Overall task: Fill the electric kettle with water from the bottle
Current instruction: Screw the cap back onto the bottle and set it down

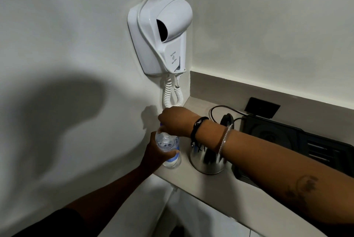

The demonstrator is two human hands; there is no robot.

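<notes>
A clear plastic water bottle (168, 146) with a blue-and-white label stands upright on the beige counter (193, 183), close to the left wall. My left hand (155, 152) is wrapped around its middle. My right hand (175, 121) is closed over the bottle's top, hiding the cap. Just right of the bottle stands the steel electric kettle (207, 160) with its black lid (226, 121) tipped up. My right forearm crosses in front of the kettle and covers its opening.
A white wall-mounted hair dryer (162, 31) hangs above the bottle, its coiled cord (172, 93) dangling just behind my right hand. A black tray (298, 141) sits right of the kettle, with a black wall socket (262, 107) and cable behind.
</notes>
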